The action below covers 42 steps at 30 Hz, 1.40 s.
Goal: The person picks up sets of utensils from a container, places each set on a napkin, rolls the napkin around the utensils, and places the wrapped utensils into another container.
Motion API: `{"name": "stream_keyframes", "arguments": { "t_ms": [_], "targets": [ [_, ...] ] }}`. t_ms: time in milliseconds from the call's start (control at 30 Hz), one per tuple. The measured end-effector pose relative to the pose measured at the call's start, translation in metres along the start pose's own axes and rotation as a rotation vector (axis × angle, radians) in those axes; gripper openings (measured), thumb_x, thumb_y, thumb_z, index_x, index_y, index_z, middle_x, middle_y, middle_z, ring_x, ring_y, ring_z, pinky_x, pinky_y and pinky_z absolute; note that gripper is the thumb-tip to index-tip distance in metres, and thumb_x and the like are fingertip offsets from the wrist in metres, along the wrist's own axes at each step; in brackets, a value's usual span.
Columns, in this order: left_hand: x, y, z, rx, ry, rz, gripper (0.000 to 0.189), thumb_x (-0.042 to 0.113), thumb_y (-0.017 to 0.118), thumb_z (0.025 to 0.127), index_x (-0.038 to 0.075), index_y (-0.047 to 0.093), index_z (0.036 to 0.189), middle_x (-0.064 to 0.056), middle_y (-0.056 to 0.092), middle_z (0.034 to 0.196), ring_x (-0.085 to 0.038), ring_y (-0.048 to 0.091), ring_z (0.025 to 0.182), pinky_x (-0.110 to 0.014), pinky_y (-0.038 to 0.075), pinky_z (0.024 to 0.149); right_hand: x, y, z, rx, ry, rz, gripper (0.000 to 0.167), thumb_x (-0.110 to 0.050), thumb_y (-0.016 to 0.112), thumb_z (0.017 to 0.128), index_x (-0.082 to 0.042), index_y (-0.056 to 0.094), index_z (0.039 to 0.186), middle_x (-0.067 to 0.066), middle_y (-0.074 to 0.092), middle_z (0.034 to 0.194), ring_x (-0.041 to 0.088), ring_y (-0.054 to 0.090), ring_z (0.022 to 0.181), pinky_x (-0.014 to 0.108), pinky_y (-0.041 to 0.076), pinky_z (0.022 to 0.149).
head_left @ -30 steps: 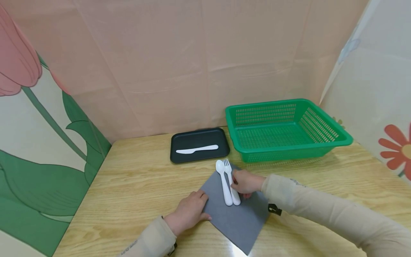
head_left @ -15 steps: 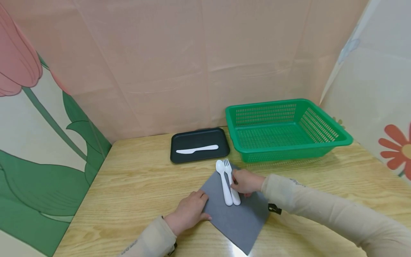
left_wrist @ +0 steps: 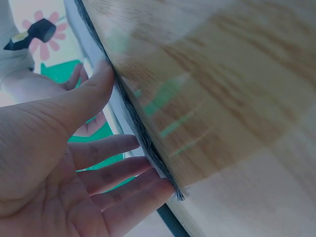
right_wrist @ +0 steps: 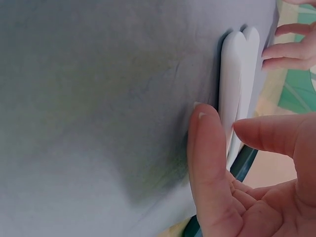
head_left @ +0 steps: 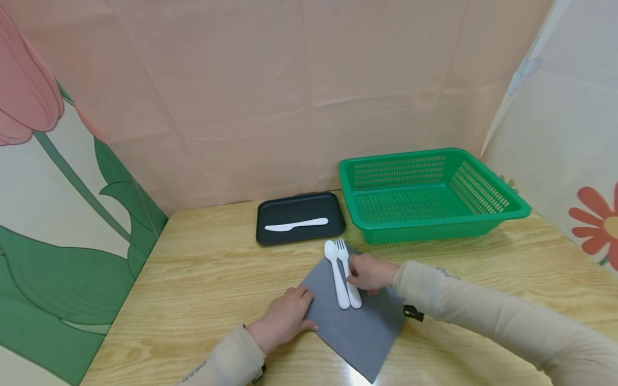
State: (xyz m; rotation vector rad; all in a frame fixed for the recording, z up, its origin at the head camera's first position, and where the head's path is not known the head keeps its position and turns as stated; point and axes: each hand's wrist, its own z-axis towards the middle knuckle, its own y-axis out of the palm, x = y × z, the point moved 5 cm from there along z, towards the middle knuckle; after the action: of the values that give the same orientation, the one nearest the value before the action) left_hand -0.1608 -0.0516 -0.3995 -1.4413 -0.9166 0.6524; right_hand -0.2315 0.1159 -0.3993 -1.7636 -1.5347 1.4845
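Observation:
A grey cloth napkin (head_left: 359, 338) lies turned like a diamond on the table. Side by side on it rest a white spoon (head_left: 340, 287) and a white fork (head_left: 355, 298). My right hand (head_left: 373, 272) pinches the fork by its handle; in the right wrist view the thumb (right_wrist: 261, 132) meets the handle (right_wrist: 231, 69) from one side, fingers from the other. At the napkin's left edge, my left hand (head_left: 283, 316) rests with extended fingers and thumb touching the cloth (left_wrist: 143, 133).
Behind the napkin stands a black tray (head_left: 309, 201) with a white knife (head_left: 296, 224) lying in it. To its right is a green slotted basket (head_left: 434, 229). A pink sheet (head_left: 241, 107) hangs along the table's back edge.

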Motion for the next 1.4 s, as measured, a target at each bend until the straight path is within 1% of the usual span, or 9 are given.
{"name": "stream_keyframes", "arguments": {
  "t_ms": [300, 533, 700, 833, 1000, 1200, 1300, 1400],
  "targets": [
    [0.0, 0.0, 0.0, 0.002, 0.004, -0.002, 0.057, 0.043, 0.072, 0.075, 0.004, 0.059, 0.115, -0.007, 0.059, 0.112, -0.019, 0.057, 0.096, -0.029, 0.053, 0.073, -0.002, -0.003, 0.001, 0.002, -0.003, -0.016, 0.013, -0.016, 0.057, 0.092, -0.008, 0.05, 0.083, 0.007, 0.054, 0.069, 0.014, 0.056, 0.048, 0.025, 0.047, 0.045],
    [0.0, -0.001, 0.0, -0.008, -0.001, -0.004, 0.058, 0.043, 0.072, 0.076, 0.004, 0.059, 0.116, -0.007, 0.059, 0.113, -0.019, 0.057, 0.097, -0.029, 0.053, 0.075, -0.008, -0.011, 0.003, -0.01, -0.027, -0.077, 0.014, -0.017, 0.056, 0.092, -0.008, 0.053, 0.083, 0.005, 0.056, 0.067, 0.013, 0.056, 0.048, 0.023, 0.045, 0.046],
    [0.0, 0.0, 0.0, -0.007, -0.001, -0.004, 0.057, 0.043, 0.071, 0.076, 0.004, 0.059, 0.116, -0.008, 0.059, 0.113, -0.019, 0.057, 0.098, -0.029, 0.053, 0.075, -0.014, -0.018, 0.008, 0.036, -0.065, -0.099, 0.015, -0.017, 0.059, 0.09, -0.008, 0.055, 0.078, 0.004, 0.057, 0.065, 0.013, 0.053, 0.051, 0.024, 0.042, 0.047],
    [0.0, 0.0, 0.0, -0.003, 0.001, 0.001, 0.057, 0.043, 0.072, 0.076, 0.004, 0.059, 0.116, -0.007, 0.059, 0.113, -0.019, 0.057, 0.098, -0.029, 0.053, 0.075, -0.019, -0.023, 0.013, 0.088, -0.126, -0.162, 0.014, -0.018, 0.06, 0.09, -0.008, 0.058, 0.079, 0.003, 0.057, 0.067, 0.012, 0.051, 0.057, 0.023, 0.04, 0.05],
    [0.0, 0.0, 0.0, 0.007, 0.005, 0.006, 0.057, 0.043, 0.072, 0.075, 0.004, 0.059, 0.115, -0.007, 0.059, 0.112, -0.019, 0.058, 0.097, -0.029, 0.053, 0.074, -0.028, -0.031, 0.015, 0.138, -0.183, -0.21, 0.014, -0.019, 0.061, 0.089, -0.008, 0.058, 0.081, 0.003, 0.058, 0.069, 0.013, 0.05, 0.058, 0.023, 0.039, 0.051],
    [0.0, 0.001, -0.001, 0.0, 0.004, 0.005, 0.057, 0.044, 0.071, 0.076, 0.004, 0.059, 0.116, -0.007, 0.059, 0.113, -0.019, 0.058, 0.099, -0.029, 0.053, 0.076, -0.037, -0.037, 0.02, 0.16, -0.189, -0.216, 0.014, -0.019, 0.061, 0.089, -0.006, 0.057, 0.086, 0.004, 0.057, 0.069, 0.013, 0.049, 0.056, 0.023, 0.038, 0.05],
    [-0.001, 0.001, -0.001, 0.0, 0.007, 0.006, 0.058, 0.044, 0.071, 0.077, 0.004, 0.059, 0.117, -0.007, 0.059, 0.113, -0.019, 0.058, 0.099, -0.029, 0.053, 0.076, -0.041, -0.04, 0.023, 0.182, -0.197, -0.233, 0.015, -0.02, 0.062, 0.089, -0.006, 0.057, 0.088, 0.004, 0.056, 0.068, 0.013, 0.048, 0.056, 0.023, 0.038, 0.05],
    [-0.001, 0.0, 0.0, -0.002, 0.007, 0.005, 0.058, 0.043, 0.07, 0.077, 0.003, 0.059, 0.117, -0.008, 0.059, 0.114, -0.02, 0.057, 0.1, -0.029, 0.053, 0.078, -0.045, -0.043, 0.026, 0.209, -0.215, -0.248, 0.016, -0.02, 0.062, 0.088, -0.005, 0.057, 0.089, 0.006, 0.058, 0.072, 0.014, 0.049, 0.058, 0.024, 0.04, 0.052]
  ]
}}
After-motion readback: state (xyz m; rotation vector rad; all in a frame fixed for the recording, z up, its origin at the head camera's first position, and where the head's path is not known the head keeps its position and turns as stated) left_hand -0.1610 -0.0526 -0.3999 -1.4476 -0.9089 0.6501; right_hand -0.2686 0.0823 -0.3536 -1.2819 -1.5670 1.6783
